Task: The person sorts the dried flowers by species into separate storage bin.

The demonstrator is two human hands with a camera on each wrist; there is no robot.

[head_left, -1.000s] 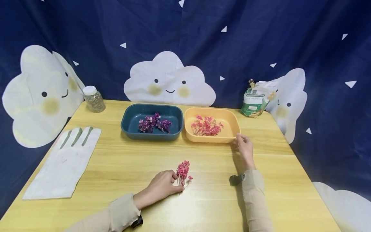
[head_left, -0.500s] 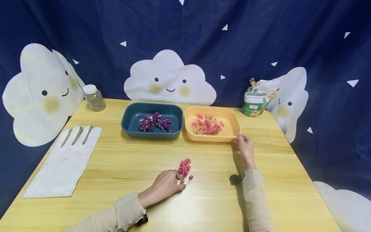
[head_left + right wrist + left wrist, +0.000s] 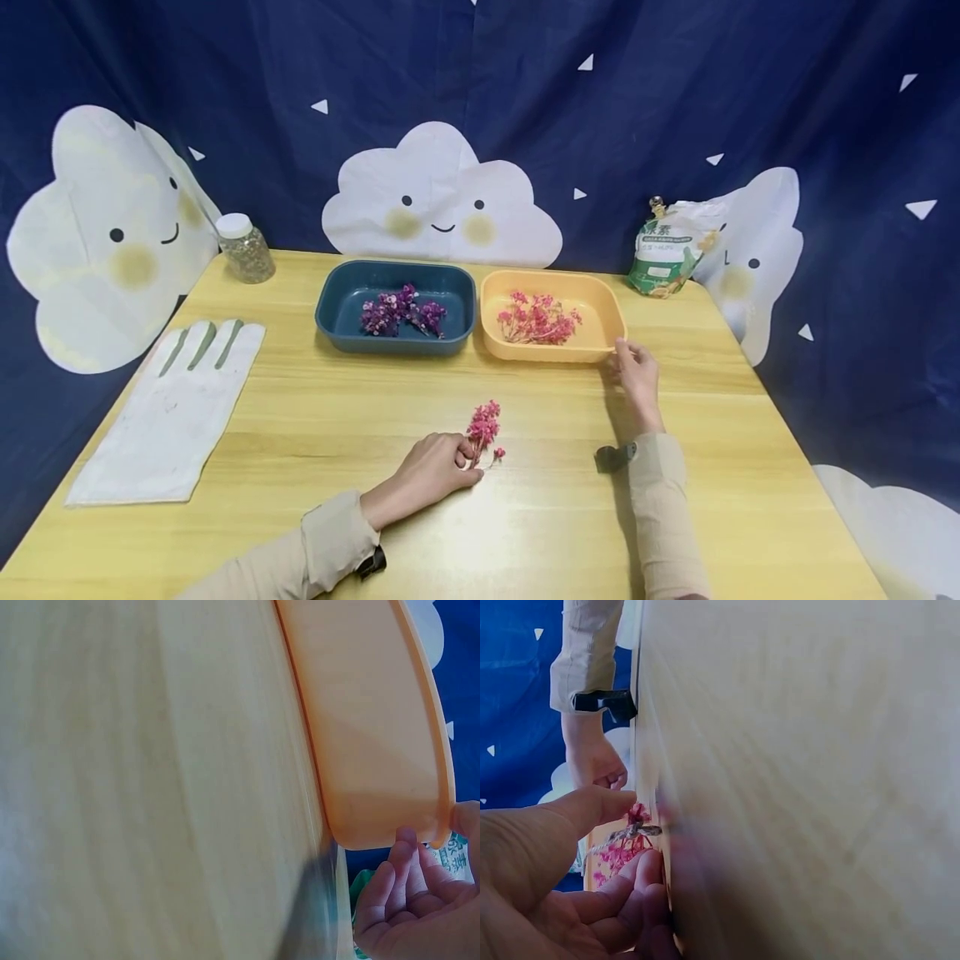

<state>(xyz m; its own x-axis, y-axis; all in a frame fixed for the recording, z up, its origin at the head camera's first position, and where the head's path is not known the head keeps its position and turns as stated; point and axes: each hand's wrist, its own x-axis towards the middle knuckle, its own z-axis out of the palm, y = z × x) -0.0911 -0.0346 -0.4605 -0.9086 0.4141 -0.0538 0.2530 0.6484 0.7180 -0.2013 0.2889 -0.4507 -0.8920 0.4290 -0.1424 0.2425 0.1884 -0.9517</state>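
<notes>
Over the near middle of the table, my left hand (image 3: pixel 423 477) holds a small sprig of pink dried flowers (image 3: pixel 483 423) by its stems, between thumb and fingers. The left wrist view shows a bit of twine (image 3: pixel 634 831) around these stems. At the right, my right hand (image 3: pixel 637 379) grips the near right corner of an orange-yellow plastic basin (image 3: pixel 551 353). Its thumb lies on the rim (image 3: pixel 442 772) and its fingers are against the outer wall below. Pink dried flowers (image 3: pixel 542 321) lie inside this basin.
Left of the yellow basin stands a dark blue basin (image 3: pixel 393 343) with purple dried flowers (image 3: pixel 403 311). A white work glove (image 3: pixel 161 429) lies at the left. A lidded jar (image 3: pixel 246 250) stands at the back left, and a green-white bag (image 3: pixel 663 258) at the back right.
My left hand has moved slightly forward and to the right with the pink sprig. My right hand stays on the yellow basin's corner. The head view has tilted down a little.
</notes>
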